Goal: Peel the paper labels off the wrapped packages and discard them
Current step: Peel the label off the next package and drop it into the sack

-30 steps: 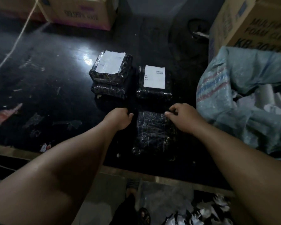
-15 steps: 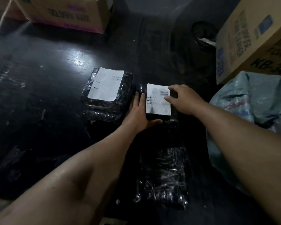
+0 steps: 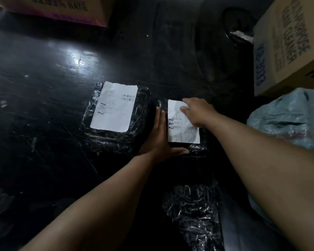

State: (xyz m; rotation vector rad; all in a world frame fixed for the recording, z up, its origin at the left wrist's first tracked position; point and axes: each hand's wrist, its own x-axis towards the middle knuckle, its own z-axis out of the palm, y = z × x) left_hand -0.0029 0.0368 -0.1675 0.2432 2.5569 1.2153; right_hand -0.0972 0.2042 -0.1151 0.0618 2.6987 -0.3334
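Left hand (image 3: 159, 140) lies flat, bracing the small package (image 3: 194, 151) on the bench (image 3: 43, 69). Right hand (image 3: 198, 113) pinches its label (image 3: 181, 131) at the far corner. Recommend peeling low and slowly to avoid tearing.

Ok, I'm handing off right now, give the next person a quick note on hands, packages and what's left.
Left hand: flat, open, bracing the left side of the small package.
Right hand: fingertips on the far right corner of its label, which is creased; a pinch can't be confirmed.
Big package to the left keeps its label fully on.
Near package: no label showing.
Left: peel both labels and discard them.
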